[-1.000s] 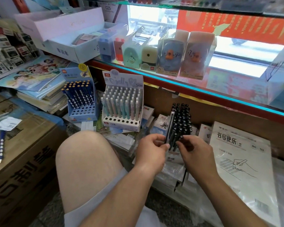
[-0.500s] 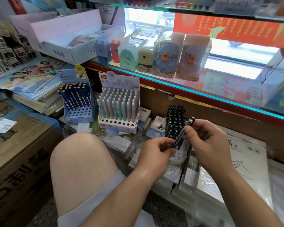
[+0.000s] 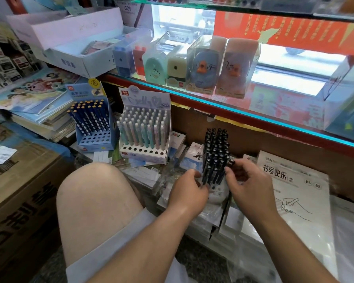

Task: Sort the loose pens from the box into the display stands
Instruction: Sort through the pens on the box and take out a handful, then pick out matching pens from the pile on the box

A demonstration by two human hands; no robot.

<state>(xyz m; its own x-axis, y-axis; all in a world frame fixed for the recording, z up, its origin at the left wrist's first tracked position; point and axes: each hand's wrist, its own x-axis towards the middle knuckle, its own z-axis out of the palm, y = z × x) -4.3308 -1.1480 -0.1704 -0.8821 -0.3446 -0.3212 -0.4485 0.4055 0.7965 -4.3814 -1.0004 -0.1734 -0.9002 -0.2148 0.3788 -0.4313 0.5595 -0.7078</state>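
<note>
Black pens [image 3: 215, 156] packed upright, pastel stand [image 3: 143, 155] and blue stand [image 3: 94, 140] part-filled

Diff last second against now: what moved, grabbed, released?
The right hand raised a black pen above the black pen stand, then lowered it beside the stand's right side, still held. The left hand pinched the pen's lower end midway, let go, and returned to the stand's left edge. Blue stand and pastel stand stayed put.
</note>
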